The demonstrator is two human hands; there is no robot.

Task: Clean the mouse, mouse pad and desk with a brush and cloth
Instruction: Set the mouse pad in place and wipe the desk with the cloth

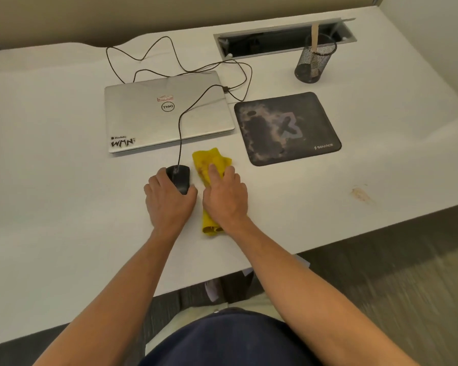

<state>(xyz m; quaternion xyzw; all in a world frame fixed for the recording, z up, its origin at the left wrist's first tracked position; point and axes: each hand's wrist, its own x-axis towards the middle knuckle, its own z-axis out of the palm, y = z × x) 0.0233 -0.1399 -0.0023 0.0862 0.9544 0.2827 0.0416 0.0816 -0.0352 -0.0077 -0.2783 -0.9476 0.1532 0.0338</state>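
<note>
A black wired mouse (pixel 179 175) lies on the white desk (pixel 50 180) in front of the laptop. My left hand (pixel 167 199) covers its rear half and grips it. Just to the right lies a crumpled yellow cloth (pixel 209 161), with my right hand (pixel 226 196) pressed flat on top of it, fingers pointing away from me. The dark patterned mouse pad (pixel 286 128) lies bare to the right of the laptop. A wooden handle, perhaps the brush (pixel 314 38), stands in a black mesh cup (pixel 313 62) at the back right.
A closed silver laptop (pixel 167 112) sits behind the mouse, with the mouse cable (pixel 180 128) looping over its lid. An open cable hatch (pixel 283 39) lies at the desk's back. A brownish stain (pixel 361 194) marks the desk near the right front edge.
</note>
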